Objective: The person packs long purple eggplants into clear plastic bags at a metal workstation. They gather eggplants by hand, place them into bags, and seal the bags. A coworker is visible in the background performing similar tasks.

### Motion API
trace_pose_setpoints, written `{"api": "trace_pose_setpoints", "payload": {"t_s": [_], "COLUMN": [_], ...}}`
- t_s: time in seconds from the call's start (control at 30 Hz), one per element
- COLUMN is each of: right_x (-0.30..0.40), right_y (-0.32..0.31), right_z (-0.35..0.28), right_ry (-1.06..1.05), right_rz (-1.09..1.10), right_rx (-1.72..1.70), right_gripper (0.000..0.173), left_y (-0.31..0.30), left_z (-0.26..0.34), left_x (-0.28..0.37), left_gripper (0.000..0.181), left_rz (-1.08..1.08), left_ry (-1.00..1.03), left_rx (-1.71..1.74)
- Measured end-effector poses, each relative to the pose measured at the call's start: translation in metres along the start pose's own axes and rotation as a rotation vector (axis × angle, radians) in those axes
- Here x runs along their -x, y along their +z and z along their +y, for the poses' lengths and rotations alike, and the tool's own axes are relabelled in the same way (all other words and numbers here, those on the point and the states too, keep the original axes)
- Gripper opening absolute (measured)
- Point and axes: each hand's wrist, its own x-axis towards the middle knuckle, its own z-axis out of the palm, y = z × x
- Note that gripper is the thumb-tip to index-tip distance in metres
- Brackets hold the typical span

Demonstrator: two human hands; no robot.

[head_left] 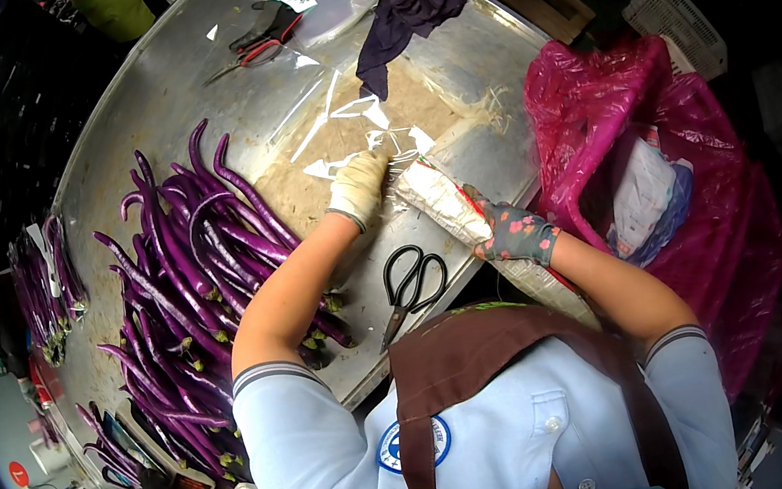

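Note:
My left hand (pixel 357 183), in a cream knit glove, is low over a brown patch (pixel 323 194) on the metal table (pixel 467 248). Its fingertips are at thin pale strands and shiny clear plastic film (pixel 349 163); whether they grip anything is not plain. My right hand (pixel 514 230) wears a grey glove with a flower print. It grasps a long folded whitish sack with a red stripe (pixel 441 199), which runs from near my left hand down over the table edge. Black-handled scissors (pixel 412 283) lie between my arms. A large heap of long purple eggplants (pixel 191 274) lies left of my left forearm.
Red-handled snips (pixel 260 53), plastic bags (pixel 325 4) and dark and red cloths (pixel 404 3) lie at the far side. A magenta plastic bag (pixel 720 210) stands at right. Bundled eggplants (pixel 49 288) are far left. A co-worker's dark-gloved hand (pixel 158 488) holds eggplants at lower left.

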Motion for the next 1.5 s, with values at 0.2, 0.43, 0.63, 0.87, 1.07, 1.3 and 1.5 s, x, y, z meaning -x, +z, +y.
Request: {"api": "trace_pose_setpoints", "payload": {"t_s": [0.2, 0.43, 0.63, 0.87, 1.07, 1.3, 1.5], "right_x": [0.003, 0.006, 0.013, -0.007, 0.003, 0.006, 0.025], "right_y": [-0.001, -0.003, -0.009, -0.006, 0.007, 0.005, 0.012], "right_z": [-0.003, -0.02, -0.048, -0.043, -0.08, -0.072, -0.089], "right_ry": [0.01, -0.057, 0.053, 0.061, -0.037, -0.025, 0.019], "right_rz": [-0.043, 0.046, 0.007, 0.101, 0.06, 0.219, 0.171], "right_rx": [0.017, 0.055, 0.17, 0.123, 0.357, 0.231, 0.134], "right_gripper": [0.095, 0.093, 0.092, 0.072, 0.096, 0.097, 0.1], "left_y": [0.002, -0.019, -0.06, -0.073, -0.073, -0.08, -0.064], "left_z": [-0.013, 0.009, 0.011, 0.024, 0.052, 0.04, 0.082], "left_x": [0.002, 0.005, 0.005, 0.008, -0.001, 0.018, 0.029], "left_gripper": [0.014, 0.025, 0.024, 0.01, 0.007, 0.004, 0.007], "left_rz": [0.085, -0.032, 0.127, 0.257, 0.195, 0.273, 0.236], "left_ry": [-0.153, -0.352, -0.246, 0.016, 0.039, 0.088, 0.15], "left_rx": [0.259, 0.389, 0.234, -0.07, -0.384, -0.261, -0.334]}}
